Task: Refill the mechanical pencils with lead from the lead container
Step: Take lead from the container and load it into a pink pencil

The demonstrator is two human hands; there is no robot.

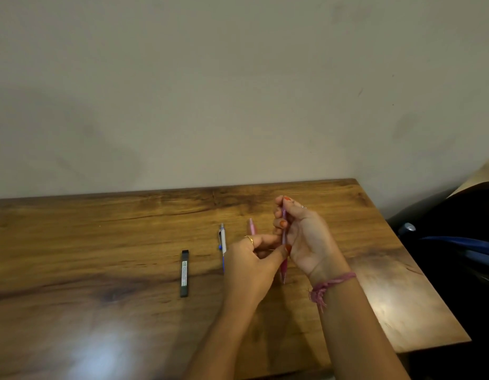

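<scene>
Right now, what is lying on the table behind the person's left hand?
Behind the left hand lie a grey-and-blue pencil and a pale pink pencil on the table. Only their far ends show; the hand covers their near ends.

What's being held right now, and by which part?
The right hand grips a pink pencil round its upper barrel. The left hand fingers pinch at its middle; whether they hold lead cannot be told.

We look through a single wide-angle head camera, facing forward and down from close above the near edge of the wooden table (pixel 100 242), with the bare wall (pixel 238 91) filling the upper half and both forearms reaching in from below.
</scene>
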